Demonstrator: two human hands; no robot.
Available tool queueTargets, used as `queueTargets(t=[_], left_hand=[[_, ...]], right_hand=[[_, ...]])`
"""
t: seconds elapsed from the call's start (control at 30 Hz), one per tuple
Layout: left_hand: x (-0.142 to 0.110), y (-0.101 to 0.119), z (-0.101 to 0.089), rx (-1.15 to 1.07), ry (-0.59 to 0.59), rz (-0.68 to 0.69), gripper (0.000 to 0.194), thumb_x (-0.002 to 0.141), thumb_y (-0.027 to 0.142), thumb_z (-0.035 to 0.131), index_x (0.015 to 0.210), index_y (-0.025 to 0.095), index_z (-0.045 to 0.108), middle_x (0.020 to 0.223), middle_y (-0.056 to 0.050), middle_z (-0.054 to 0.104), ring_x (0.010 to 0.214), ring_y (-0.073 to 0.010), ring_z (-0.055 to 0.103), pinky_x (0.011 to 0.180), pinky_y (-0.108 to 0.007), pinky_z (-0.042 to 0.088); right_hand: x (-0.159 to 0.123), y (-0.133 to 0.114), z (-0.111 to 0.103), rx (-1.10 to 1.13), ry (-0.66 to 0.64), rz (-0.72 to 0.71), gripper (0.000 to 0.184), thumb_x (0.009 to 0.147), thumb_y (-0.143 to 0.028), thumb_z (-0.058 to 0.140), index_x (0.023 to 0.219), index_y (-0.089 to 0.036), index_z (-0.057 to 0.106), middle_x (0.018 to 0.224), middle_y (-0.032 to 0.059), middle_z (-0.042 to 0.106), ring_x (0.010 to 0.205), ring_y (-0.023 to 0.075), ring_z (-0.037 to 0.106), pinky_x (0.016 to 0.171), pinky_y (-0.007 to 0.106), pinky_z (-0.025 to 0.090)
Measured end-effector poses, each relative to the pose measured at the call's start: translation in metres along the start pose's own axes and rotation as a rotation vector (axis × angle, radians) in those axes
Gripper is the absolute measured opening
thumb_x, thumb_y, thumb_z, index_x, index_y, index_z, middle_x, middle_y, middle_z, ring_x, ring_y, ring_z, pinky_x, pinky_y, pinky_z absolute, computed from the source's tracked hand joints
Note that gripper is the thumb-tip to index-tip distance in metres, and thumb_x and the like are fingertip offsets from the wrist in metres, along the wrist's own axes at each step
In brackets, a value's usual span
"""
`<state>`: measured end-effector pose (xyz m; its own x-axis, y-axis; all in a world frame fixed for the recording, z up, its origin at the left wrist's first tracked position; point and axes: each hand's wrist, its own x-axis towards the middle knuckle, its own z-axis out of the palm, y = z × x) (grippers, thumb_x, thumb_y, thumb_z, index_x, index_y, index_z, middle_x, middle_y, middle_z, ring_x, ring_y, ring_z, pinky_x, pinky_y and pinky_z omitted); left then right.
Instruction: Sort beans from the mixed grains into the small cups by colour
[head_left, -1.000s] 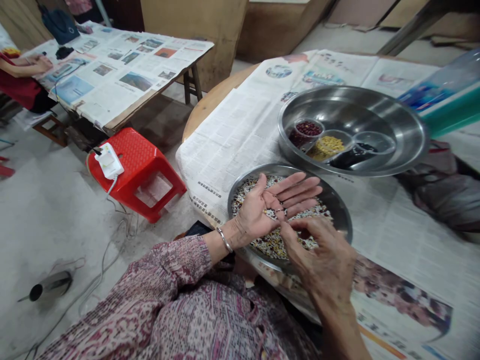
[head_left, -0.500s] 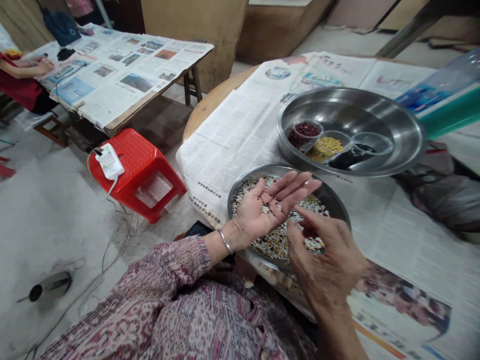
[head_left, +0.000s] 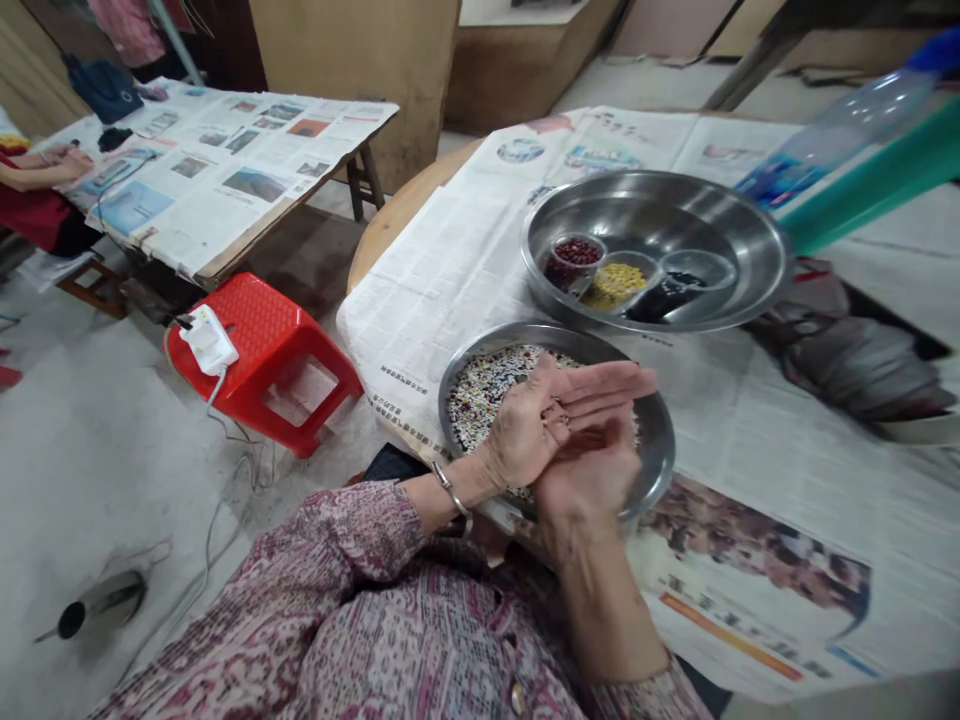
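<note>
My left hand is over the steel basin, palm turned up and fingers stretched out. A few small dark beans or grains lie on its palm near the finger bases. Close against its lower side is my right hand, smeared by motion, so its fingers and anything in them cannot be made out. The basin under both hands holds a mix of white, yellow, black and dark red grains and beans. Both hands hide part of that mix. A silver bangle circles my left wrist.
Behind stands a larger steel bowl with clear cups of red beans, yellow beans and black beans. A plastic bottle and green tube are at right. A red stool with a power strip stands left; a person sits beyond.
My right hand has moved left and turned, from beside the left fingertips to against the left palm's lower edge. Fewer grains show on the left palm. The whole view has shifted slightly.
</note>
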<state>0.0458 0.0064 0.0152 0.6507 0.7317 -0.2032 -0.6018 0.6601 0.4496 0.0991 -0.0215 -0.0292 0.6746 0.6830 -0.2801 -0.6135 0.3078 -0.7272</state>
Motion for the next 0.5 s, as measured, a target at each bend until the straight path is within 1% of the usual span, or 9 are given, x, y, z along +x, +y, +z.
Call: queueTargets(t=[0.07, 0.17, 0.27, 0.33, 0.4, 0.5], left_hand=[[0.001, -0.002, -0.002, -0.011, 0.013, 0.004, 0.063, 0.101, 0.053, 0.028, 0.119, 0.01, 0.069, 0.124, -0.017, 0.068, 0.132, -0.0284, 0.053, 0.117, -0.043, 0.035], [0.001, 0.0, -0.005, -0.06, 0.009, 0.009, 0.069, 0.102, 0.054, 0.02, 0.12, 0.007, 0.068, 0.125, -0.018, 0.067, 0.131, -0.0288, 0.054, 0.116, -0.043, 0.035], [-0.001, 0.003, -0.005, -0.103, 0.014, -0.036, 0.072, 0.102, 0.056, 0.018, 0.124, 0.006, 0.065, 0.13, -0.02, 0.064, 0.133, -0.0292, 0.052, 0.114, -0.043, 0.037], [-0.003, 0.005, -0.005, -0.134, 0.019, -0.059, 0.073, 0.102, 0.057, 0.019, 0.127, 0.005, 0.063, 0.133, -0.021, 0.061, 0.135, -0.0291, 0.05, 0.113, -0.043, 0.038], [-0.004, 0.005, -0.004, -0.177, 0.013, -0.05, 0.071, 0.102, 0.057, 0.02, 0.128, 0.005, 0.062, 0.138, -0.02, 0.057, 0.137, -0.0287, 0.047, 0.114, -0.043, 0.037], [-0.006, 0.007, -0.001, -0.244, 0.014, -0.015, 0.066, 0.103, 0.052, 0.02, 0.13, 0.008, 0.061, 0.145, -0.017, 0.052, 0.139, -0.0271, 0.045, 0.115, -0.041, 0.036]], right_hand=[[-0.002, 0.007, 0.004, 0.003, 0.022, -0.026, 0.024, 0.091, -0.036, 0.049, 0.105, -0.025, 0.065, 0.122, -0.0015, 0.065, 0.119, 0.0102, 0.057, 0.103, 0.029, 0.049], [-0.002, 0.012, 0.001, -0.138, -0.024, -0.07, 0.032, 0.092, -0.042, 0.047, 0.115, -0.027, 0.064, 0.13, 0.0013, 0.062, 0.124, 0.0146, 0.056, 0.108, 0.037, 0.046], [0.0, 0.012, -0.007, -0.302, -0.136, -0.171, 0.044, 0.094, -0.05, 0.039, 0.126, -0.028, 0.06, 0.135, 0.0059, 0.059, 0.126, 0.02, 0.056, 0.104, 0.044, 0.049], [0.001, 0.011, -0.009, -0.365, -0.231, -0.218, 0.051, 0.096, -0.054, 0.032, 0.132, -0.028, 0.057, 0.137, 0.008, 0.058, 0.127, 0.0228, 0.055, 0.101, 0.048, 0.051], [0.0, 0.01, -0.009, -0.363, -0.269, -0.239, 0.051, 0.097, -0.054, 0.032, 0.135, -0.029, 0.055, 0.139, 0.0073, 0.056, 0.13, 0.0231, 0.053, 0.102, 0.049, 0.05], [-0.002, 0.007, -0.006, -0.292, -0.261, -0.207, 0.047, 0.096, -0.051, 0.035, 0.133, -0.032, 0.057, 0.142, 0.0036, 0.055, 0.132, 0.0212, 0.051, 0.105, 0.048, 0.047]])
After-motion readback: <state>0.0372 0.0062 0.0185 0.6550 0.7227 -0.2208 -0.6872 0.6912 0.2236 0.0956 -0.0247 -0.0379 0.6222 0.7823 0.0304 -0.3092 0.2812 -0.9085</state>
